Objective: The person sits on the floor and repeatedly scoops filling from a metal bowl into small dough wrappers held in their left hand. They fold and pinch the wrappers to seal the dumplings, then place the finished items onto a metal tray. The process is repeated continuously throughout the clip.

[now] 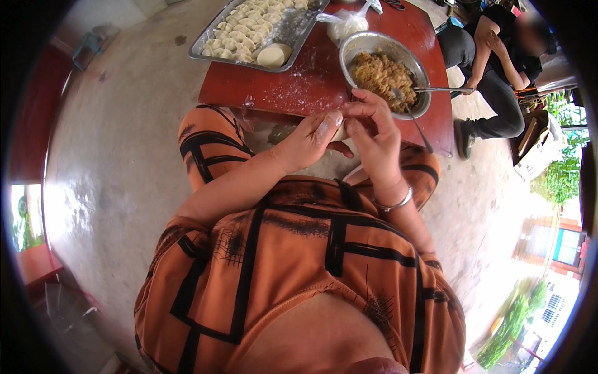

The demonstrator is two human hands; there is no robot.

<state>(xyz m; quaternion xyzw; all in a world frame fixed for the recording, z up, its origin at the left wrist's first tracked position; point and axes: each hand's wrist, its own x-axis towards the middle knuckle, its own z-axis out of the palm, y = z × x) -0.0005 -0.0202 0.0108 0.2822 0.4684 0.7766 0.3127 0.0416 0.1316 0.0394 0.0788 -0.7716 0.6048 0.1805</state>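
Note:
My left hand (pixel 306 140) and my right hand (pixel 376 135) meet at the near edge of the red table (pixel 299 93). Pinched between their fingers is a pale piece of dough, likely a dumpling (pixel 340 133), mostly hidden by the fingers. Flour whitens my left thumb, and a silver bracelet (pixel 395 201) circles my right wrist. Just beyond my right hand stands a metal bowl (pixel 348 51) of minced filling (pixel 380 77). A metal spoon (pixel 418 128) leans out over its near rim. Further left, a metal tray (pixel 299 39) carries rows of dumplings (pixel 243 28) and a stack of round wrappers (pixel 274 55).
A knotted plastic bag (pixel 348 25) lies behind the bowl, with dark-handled scissors (pixel 395 4) at the far edge. Another utensil handle (pixel 444 89) stretches from the bowl towards a seated person (pixel 490 70) at right. Loose flour dusts the tabletop. A small stool (pixel 87 49) stands far left.

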